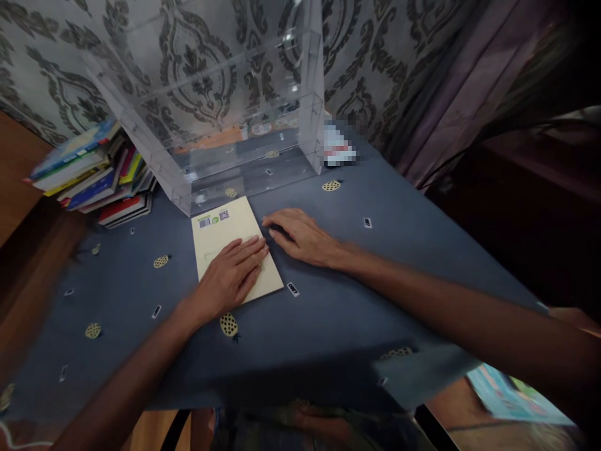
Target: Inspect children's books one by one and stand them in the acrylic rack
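A thin cream-coloured book point(220, 232) lies on the cloth-covered table, its printed barcode and square code facing up near the far edge. My left hand point(232, 275) rests flat on its lower right part, fingers stretched out and hiding some of the cover. Just off the book's right edge is my right hand point(303, 238), lying on the tablecloth with its fingers loosely bent. A gap shows between thumb and forefinger, and nothing is in that hand.
A clear acrylic shelf unit point(312, 119) stands behind the book. To its left is an uneven stack of books point(94, 169). A blurred white packet point(339, 147) sits at the back right. The dark blue tablecloth point(328, 313) has pineapple prints.
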Demonstrator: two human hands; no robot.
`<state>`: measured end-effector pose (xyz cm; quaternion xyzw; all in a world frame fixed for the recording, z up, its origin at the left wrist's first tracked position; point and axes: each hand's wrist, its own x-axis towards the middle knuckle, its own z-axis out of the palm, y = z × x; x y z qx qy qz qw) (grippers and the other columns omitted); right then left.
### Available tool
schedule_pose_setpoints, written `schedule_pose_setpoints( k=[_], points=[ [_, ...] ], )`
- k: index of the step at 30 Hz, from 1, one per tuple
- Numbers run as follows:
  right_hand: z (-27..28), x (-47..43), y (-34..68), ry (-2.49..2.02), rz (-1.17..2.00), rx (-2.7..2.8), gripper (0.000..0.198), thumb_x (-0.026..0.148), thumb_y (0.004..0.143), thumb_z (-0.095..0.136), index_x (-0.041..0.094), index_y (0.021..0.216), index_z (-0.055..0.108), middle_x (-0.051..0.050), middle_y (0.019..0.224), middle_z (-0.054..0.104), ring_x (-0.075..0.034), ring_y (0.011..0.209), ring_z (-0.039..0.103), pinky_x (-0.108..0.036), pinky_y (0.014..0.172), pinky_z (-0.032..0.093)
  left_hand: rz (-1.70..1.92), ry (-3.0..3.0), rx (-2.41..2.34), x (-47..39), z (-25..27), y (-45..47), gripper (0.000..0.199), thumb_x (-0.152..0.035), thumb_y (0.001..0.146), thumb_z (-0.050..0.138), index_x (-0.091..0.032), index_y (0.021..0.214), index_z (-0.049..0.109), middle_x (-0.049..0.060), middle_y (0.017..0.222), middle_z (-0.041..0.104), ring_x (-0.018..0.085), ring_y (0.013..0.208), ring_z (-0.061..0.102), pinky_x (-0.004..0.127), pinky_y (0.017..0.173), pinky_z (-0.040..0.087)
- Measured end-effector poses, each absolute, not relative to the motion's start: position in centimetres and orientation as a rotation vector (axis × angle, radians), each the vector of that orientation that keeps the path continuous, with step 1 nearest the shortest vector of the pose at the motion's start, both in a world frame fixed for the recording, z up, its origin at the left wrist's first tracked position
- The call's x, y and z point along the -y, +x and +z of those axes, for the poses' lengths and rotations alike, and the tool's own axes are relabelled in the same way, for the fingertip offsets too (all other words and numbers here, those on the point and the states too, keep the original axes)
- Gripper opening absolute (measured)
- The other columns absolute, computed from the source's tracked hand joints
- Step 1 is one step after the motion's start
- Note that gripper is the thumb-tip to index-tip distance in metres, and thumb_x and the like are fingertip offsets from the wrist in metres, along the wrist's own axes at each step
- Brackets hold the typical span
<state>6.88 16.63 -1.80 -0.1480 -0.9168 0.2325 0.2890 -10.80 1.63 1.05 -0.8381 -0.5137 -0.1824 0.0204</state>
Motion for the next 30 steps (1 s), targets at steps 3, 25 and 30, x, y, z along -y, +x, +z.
schedule_pose_setpoints(
  k=[3,25,30],
  points=[
    [-1.8,-16.6,6.9,-0.371,0.631,2.431,0.026,0.022,0.096,0.045,0.019,0.117,0.061,-0.011,0.117,0.070,-0.027,0.112,0.060,-0.048,0.102,0.044,-0.537,-2.653,1.585,-0.5,1.4,-10.2,0.044,-0.022,0.102,0.044,-0.020,0.146,0.047,0.011,0.145,0.057,0.022,0.139,0.050,0.049,0.114,0.044],
    [-0.9,-16.0,7.0,-0.215,0.749,2.486,0.024,0.015,0.094,0.049,0.015,0.109,0.068,-0.009,0.093,0.072,-0.021,0.088,0.062,-0.037,0.085,0.049,-0.437,-2.631,1.508,1.8,1.1,-9.2,0.038,-0.017,0.103,0.045,-0.015,0.141,0.049,0.011,0.140,0.062,0.020,0.134,0.055,0.044,0.109,0.051],
    [-0.8,-16.0,7.1,-0.110,0.740,2.490,0.023,0.016,0.095,0.048,0.013,0.107,0.068,-0.010,0.094,0.073,-0.022,0.093,0.062,-0.038,0.087,0.050,-0.452,-2.641,1.486,1.9,1.0,-10.0,0.040,-0.013,0.102,0.046,-0.017,0.142,0.049,0.010,0.139,0.062,0.018,0.136,0.053,0.042,0.110,0.050]
  ],
)
